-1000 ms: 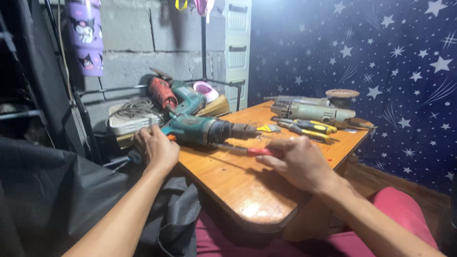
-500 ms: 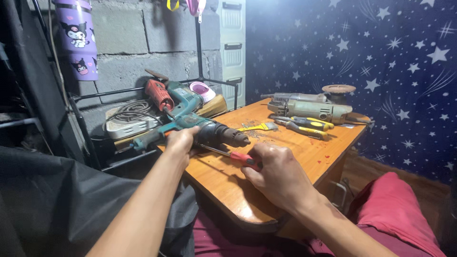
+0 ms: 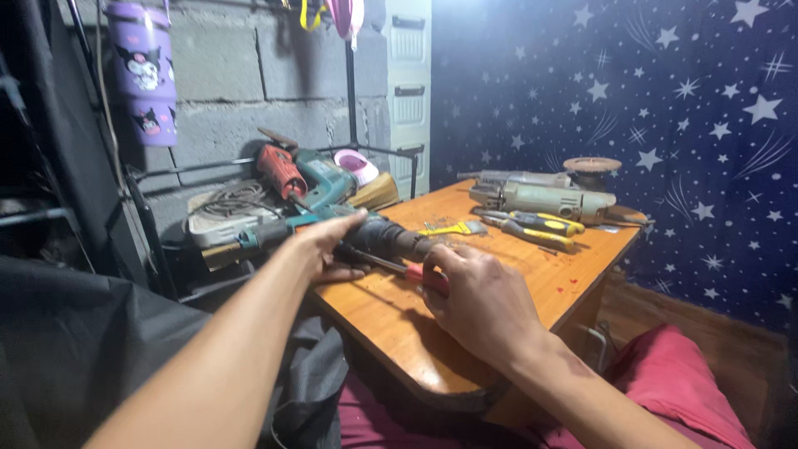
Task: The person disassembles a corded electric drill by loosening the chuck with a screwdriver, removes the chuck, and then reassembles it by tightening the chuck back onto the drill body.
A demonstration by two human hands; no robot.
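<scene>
A teal and black power drill (image 3: 378, 235) lies on its side at the left edge of the wooden table (image 3: 465, 333). My left hand (image 3: 326, 244) rests on top of its body and holds it down. My right hand (image 3: 478, 299) grips a red-handled screwdriver (image 3: 413, 271), whose thin shaft points left under the drill toward my left hand.
An angle grinder (image 3: 540, 198), yellow-handled pliers (image 3: 532, 226) and a small yellow tool (image 3: 453, 229) lie at the far end of the table. A rack on the left holds a red tool (image 3: 280, 169), another teal tool (image 3: 326, 179) and a coiled cable (image 3: 233, 202). Black cloth (image 3: 75, 349) hangs at the left.
My left hand moved from the drill's rear handle onto its body. My right hand closed on the screwdriver and brought it against the drill. The view shifted slightly.
</scene>
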